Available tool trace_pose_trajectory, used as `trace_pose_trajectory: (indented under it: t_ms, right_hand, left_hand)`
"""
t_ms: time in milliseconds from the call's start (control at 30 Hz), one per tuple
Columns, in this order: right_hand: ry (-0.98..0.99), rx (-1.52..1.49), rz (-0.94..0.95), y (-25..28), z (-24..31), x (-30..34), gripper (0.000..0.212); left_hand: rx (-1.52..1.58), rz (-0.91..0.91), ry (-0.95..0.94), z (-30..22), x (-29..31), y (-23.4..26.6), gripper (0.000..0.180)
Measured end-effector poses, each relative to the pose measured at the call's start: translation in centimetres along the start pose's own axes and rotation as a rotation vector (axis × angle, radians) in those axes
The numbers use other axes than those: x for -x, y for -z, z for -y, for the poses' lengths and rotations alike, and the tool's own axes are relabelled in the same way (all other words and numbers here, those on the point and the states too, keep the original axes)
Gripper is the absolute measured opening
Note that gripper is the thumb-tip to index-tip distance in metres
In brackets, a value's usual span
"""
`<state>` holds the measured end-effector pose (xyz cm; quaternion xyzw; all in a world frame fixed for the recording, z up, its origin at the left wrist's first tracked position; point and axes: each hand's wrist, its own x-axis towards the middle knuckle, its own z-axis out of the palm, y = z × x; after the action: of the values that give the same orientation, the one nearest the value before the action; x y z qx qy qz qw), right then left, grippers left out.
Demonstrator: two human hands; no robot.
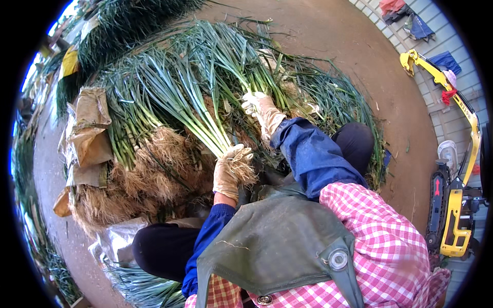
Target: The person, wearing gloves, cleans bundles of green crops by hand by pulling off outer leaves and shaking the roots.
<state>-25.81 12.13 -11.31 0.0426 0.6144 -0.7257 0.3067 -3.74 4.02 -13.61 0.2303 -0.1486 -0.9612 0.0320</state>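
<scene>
Gripping a bunch of long green onions with pale stalks and stringy tan roots [208, 131], the left hand in a cream work glove [228, 172] has its fingers folded round the lower stalks; the roots spill out at its near right side and the leaves point far and left. Farther off and to the right, the right hand in a cream work glove [263, 114] pinches the stalk ends of another green-leaved bunch [233, 56]. Both hands are over a broad heap of onions with matted brown roots [154, 154], lying across the smooth brown floor [395, 123]. Crumpled tan sacking [90, 128] edges the heap on the left, and a dark green stack of leaves [128, 31] stands far left. Floor shows along the heap's far and right edges, reaching toward a yellow-and-black excavator [454, 220] beside pale grey blocks [436, 110].
</scene>
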Motion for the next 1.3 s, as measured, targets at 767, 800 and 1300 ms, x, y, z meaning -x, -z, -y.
trace_pose_trajectory:
  t_ms: [767, 800, 1300]
  right_hand:
    - [-0.22, -0.282, 0.295, -5.0, -2.3, 5.7, 0.025]
    - [-0.237, -0.305, 0.284, -5.5, -2.1, 5.7, 0.025]
    - [-0.249, -0.544, 0.368, -4.6, -4.9, 3.3, 0.033]
  left_hand:
    - [-0.494, -0.405, -0.245, -0.8, 0.3, -0.8, 0.011]
    - [-0.468, -0.407, -0.221, -1.0, 0.4, -1.0, 0.01]
    - [-0.118, -0.114, -0.019, 0.6, 0.1, -1.4, 0.015]
